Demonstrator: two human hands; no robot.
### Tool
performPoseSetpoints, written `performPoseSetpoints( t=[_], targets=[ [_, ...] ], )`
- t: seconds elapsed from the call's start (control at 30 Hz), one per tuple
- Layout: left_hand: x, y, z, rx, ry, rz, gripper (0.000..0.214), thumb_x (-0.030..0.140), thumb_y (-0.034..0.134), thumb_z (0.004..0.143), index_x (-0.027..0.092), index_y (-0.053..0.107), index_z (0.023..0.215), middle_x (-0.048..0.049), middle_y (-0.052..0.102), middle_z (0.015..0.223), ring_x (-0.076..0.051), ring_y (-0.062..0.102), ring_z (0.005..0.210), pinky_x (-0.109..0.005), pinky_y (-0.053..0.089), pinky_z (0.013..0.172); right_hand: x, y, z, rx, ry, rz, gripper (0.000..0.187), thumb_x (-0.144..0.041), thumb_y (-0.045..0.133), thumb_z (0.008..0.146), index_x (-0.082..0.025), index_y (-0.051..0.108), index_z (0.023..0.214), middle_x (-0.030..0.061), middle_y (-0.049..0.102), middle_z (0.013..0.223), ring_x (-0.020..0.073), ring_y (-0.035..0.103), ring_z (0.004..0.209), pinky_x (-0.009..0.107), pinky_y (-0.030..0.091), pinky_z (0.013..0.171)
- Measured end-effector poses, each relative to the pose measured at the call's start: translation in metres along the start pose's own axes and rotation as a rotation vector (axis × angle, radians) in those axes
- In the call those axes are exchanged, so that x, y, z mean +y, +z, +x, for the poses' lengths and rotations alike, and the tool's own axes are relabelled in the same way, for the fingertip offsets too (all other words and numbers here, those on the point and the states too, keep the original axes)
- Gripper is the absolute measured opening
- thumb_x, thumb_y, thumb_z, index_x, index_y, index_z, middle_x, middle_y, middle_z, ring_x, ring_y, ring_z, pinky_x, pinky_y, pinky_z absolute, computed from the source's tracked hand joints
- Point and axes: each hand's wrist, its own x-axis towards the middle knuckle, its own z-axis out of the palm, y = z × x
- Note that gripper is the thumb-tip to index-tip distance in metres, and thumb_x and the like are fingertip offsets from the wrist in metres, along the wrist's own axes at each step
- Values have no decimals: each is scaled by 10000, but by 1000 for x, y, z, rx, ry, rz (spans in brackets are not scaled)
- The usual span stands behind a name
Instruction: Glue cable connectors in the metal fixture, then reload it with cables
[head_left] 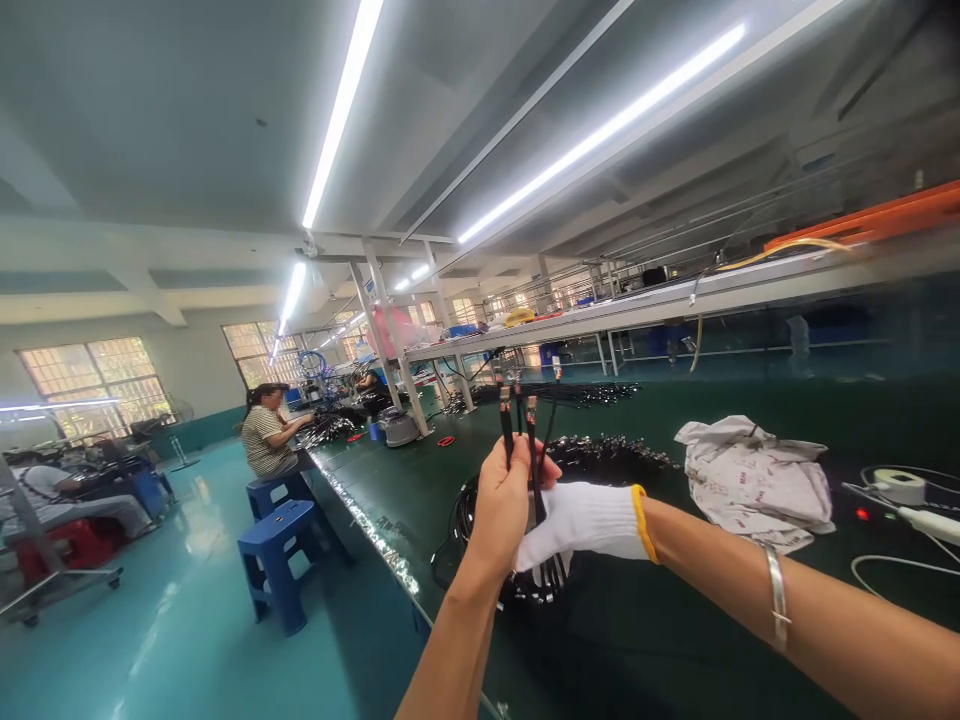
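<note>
My bare left hand (501,505) is raised over the dark green workbench (675,620), fingers wrapped round a bunch of black cables (520,425) whose connector ends stick up above my fist. My right hand (574,522), in a white glove with a yellow cuff, is closed on the same cables just below and to the right of the left hand. The cables hang down into a black coil (480,575) lying on the bench under my hands. A silver bracelet sits on my right forearm.
A crumpled white cloth (757,480), a tape roll (900,487) and white wires lie at right. More black cable heaps (611,455) lie further back. Blue stools (277,560) stand in the aisle at left. Other workers (266,435) sit along the bench and at left.
</note>
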Motion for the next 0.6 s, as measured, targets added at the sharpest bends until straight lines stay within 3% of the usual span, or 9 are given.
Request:
performPoseSetpoints(
  t=[0.1, 0.17, 0.2, 0.27, 0.33, 0.37, 0.43, 0.5, 0.6],
  targets=[
    [25, 5, 5, -39, 27, -1, 477, 611, 575, 945, 141, 581, 864, -35, 597, 666, -123, 519, 614, -247, 433, 623, -4, -1, -3, 13, -49, 88, 312, -323, 844, 723, -147, 626, 861, 51, 635, 786, 175, 594, 708, 279, 488, 646],
    [46, -4, 9, -36, 65, -11, 426, 569, 692, 878, 150, 616, 872, -43, 640, 765, -135, 574, 714, -248, 469, 700, -11, -11, -6, -32, -79, 180, 234, -378, 653, 915, -149, 643, 867, 65, 661, 789, 168, 623, 669, 268, 505, 608],
    [54, -12, 11, -10, 108, -11, 374, 499, 766, 834, 158, 635, 914, -47, 661, 847, -148, 601, 799, -244, 481, 738, -15, -18, -7, -48, -85, 225, 275, -394, 574, 967, -145, 646, 877, 74, 665, 772, 167, 630, 642, 268, 518, 592],
    [58, -32, 7, 198, 118, -66, 369, 358, 878, 734, 162, 642, 941, -46, 670, 933, -160, 626, 901, -234, 501, 789, -25, -34, -7, -18, -82, 291, 304, -382, 534, 995, -128, 648, 872, 91, 658, 728, 166, 626, 600, 263, 527, 558],
    [40, -51, -6, 441, -61, -265, 331, 317, 855, 781, 158, 605, 929, -46, 662, 934, -146, 634, 895, -218, 519, 794, -36, -49, -7, 49, -88, 346, 282, -336, 535, 1005, -117, 650, 870, 114, 677, 774, 164, 648, 637, 239, 533, 556],
    [26, -57, -15, 508, -271, -448, 302, 336, 815, 833, 168, 596, 954, -38, 656, 908, -134, 639, 857, -219, 533, 791, -43, -54, -7, 81, -99, 373, 277, -313, 521, 1016, -117, 650, 870, 122, 686, 808, 160, 661, 667, 224, 537, 565],
    [-9, -61, -37, 514, -470, -533, 279, 409, 661, 966, 153, 573, 1035, -75, 646, 881, -157, 655, 799, -288, 576, 780, -59, -62, -6, 141, -120, 426, 291, -284, 493, 1039, -116, 647, 857, 119, 686, 812, 146, 665, 670, 207, 541, 571],
    [-38, -53, -54, 471, -647, -618, 343, 436, 590, 1003, 107, 553, 1093, -149, 653, 908, -223, 688, 804, -390, 605, 776, -75, -65, -5, 190, -139, 463, 298, -250, 491, 1045, -110, 642, 830, 110, 677, 772, 135, 646, 607, 211, 537, 542],
    [-51, -36, -58, 395, -815, -805, 650, 603, 496, 989, -8, 510, 1212, -292, 642, 1005, -372, 711, 917, -526, 609, 765, -90, -65, -3, 237, -237, 441, 300, -259, 510, 1045, -103, 654, 833, 99, 678, 759, 135, 633, 565, 226, 543, 518]
  ],
)
